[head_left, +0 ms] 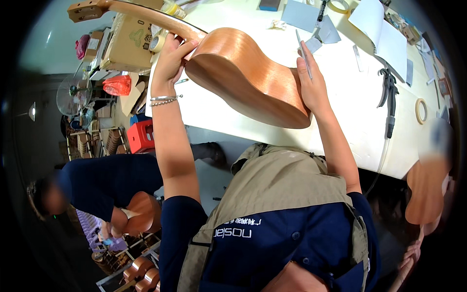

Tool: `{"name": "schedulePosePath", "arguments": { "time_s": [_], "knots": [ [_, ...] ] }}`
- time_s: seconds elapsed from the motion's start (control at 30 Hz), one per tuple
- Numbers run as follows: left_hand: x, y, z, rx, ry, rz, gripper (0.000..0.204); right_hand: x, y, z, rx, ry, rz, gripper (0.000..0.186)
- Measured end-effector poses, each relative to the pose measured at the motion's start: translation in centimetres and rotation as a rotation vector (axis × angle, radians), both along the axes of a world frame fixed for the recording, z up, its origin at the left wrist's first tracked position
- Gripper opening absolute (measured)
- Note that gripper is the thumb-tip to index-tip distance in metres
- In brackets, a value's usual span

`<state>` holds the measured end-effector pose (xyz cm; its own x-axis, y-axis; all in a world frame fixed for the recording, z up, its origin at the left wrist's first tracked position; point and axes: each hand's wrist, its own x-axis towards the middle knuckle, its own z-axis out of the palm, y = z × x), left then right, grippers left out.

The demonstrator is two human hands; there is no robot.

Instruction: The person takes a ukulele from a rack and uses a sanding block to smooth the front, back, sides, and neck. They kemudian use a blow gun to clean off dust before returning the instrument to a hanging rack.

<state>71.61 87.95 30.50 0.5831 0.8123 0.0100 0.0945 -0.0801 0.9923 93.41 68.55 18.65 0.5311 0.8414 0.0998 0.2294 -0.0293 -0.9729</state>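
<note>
A glossy brown wooden ukulele (228, 78) is tilted above the white worktable, its back and curved side toward me, the neck running to the upper left. My left hand (170, 61) is closed round the neck where it meets the body. At the other end, my right hand (313, 80) rests against the rounded bottom of the body. Between its thumb and fingers it also pinches a thin, flat, greyish blade-like tool (302, 52), pointing up and away. The fingertips behind the neck are hidden.
On the white table (350, 131) lie a black-handled air gun (389, 97) with a hose, tape rolls (421, 111), an open notebook (377, 36) and grey sheets (299, 14). A cardboard box (127, 44) stands left. A co-worker (112, 185) handles another instrument at left; another person's instrument (425, 192) is at right.
</note>
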Motion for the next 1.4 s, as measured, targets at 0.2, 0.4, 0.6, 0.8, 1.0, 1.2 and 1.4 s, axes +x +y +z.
{"name": "schedulePosePath", "arguments": {
  "time_s": [0.2,0.4,0.6,0.8,1.0,1.2,1.4],
  "knots": [
    [-0.2,0.7,-0.4,-0.056,0.006,0.037,0.049,-1.0,-0.6,0.7,-0.005,0.028,0.016,0.057],
    [0.5,1.0,-0.5,0.146,0.178,0.09,0.054,-2.4,-2.9,1.3,0.069,-0.056,0.087,0.051],
    [-0.7,2.1,-0.9,0.21,0.239,0.049,0.035,-2.1,-6.1,-2.2,0.1,0.123,0.027,0.053],
    [0.7,0.7,-0.9,0.073,0.069,-0.172,0.065,3.3,-11.3,-9.9,-0.378,-0.728,-0.135,0.064],
    [4.1,-2.5,-0.8,-0.069,-0.058,-0.273,0.075,6.6,-10.5,-9.0,-0.363,-0.768,-0.169,0.056],
    [8.3,-2.5,-0.9,-0.074,0.007,-0.392,0.08,13.6,1.8,-9.0,-0.249,-0.637,0.006,0.022],
    [12.9,-3.0,-2.1,-0.229,-0.09,-0.337,0.053,15.2,9.2,-9.0,-0.202,-1.399,0.263,0.034]
  ]
}}
